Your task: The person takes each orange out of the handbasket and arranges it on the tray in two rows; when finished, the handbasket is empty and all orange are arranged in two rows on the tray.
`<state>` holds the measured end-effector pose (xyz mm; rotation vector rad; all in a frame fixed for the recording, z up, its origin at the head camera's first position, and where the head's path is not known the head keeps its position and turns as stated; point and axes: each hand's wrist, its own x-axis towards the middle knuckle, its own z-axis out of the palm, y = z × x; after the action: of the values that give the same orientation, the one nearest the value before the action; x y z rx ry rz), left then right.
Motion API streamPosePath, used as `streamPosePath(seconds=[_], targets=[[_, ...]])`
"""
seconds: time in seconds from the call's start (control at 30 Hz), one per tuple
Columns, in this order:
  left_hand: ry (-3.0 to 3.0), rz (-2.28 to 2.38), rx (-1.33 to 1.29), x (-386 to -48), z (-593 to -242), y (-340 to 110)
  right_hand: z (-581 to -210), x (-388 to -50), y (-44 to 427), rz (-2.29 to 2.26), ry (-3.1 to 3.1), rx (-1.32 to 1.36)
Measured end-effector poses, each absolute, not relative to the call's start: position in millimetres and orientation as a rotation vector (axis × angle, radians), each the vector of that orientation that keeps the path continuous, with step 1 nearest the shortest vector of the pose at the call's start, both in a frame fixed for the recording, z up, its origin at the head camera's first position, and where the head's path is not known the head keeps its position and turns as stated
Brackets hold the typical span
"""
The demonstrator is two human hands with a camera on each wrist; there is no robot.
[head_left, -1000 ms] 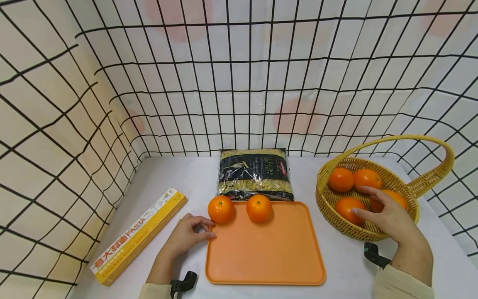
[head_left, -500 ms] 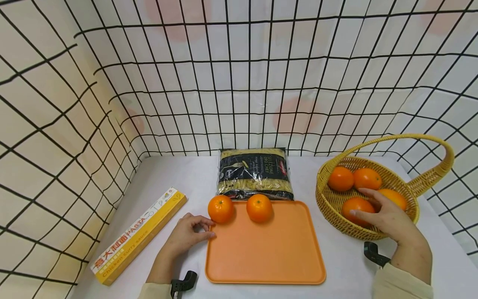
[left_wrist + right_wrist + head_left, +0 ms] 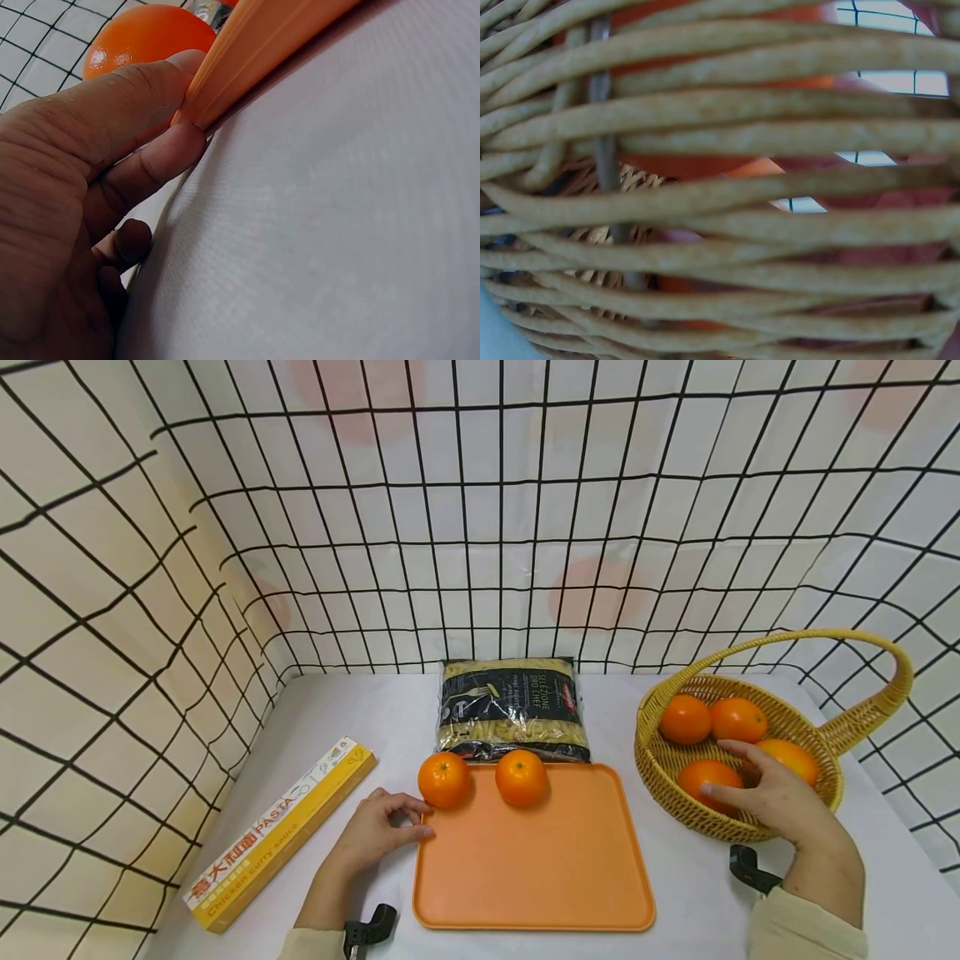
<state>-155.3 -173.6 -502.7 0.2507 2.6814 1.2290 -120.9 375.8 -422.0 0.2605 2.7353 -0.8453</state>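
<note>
An orange tray [image 3: 532,860] lies flat before me, bearing two oranges, one at its far left corner [image 3: 444,780] and another at its far edge [image 3: 522,778]. My left hand [image 3: 377,832] pinches the tray's left rim; thumb above and finger below show in the left wrist view. Inside the wicker basket [image 3: 675,810], my right hand [image 3: 780,797] has thumb and fingers round the nearest orange [image 3: 708,777]. The fingertips' far side is hidden, and basket weave blocks most of the right wrist view. More oranges [image 3: 738,720] lie beside it.
Behind the tray lies a clear-and-black bag of pasta [image 3: 512,706]. A long yellow and white pasta box [image 3: 281,835] lies at the left. The basket's tall handle [image 3: 795,637] arches over its far side. Grid-patterned cloth walls [image 3: 487,527] surround the white table.
The nearest orange in the basket shifted right towards my right hand, then slightly back left. My right hand moved slightly. The left hand and tray have stayed in place.
</note>
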Motion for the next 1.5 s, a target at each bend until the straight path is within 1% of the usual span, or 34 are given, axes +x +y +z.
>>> streamPosePath(seconds=[0.83,1.5], targets=[[2.652,1.269,0.27,-156.1,-502.1,-173.7,-422.9,-122.9,373.8,-0.839,2.74,0.185],[2.66,1.268,0.279,-155.3,-502.5,-174.9,-418.9,-122.3,374.6,-0.791,2.754,0.265]])
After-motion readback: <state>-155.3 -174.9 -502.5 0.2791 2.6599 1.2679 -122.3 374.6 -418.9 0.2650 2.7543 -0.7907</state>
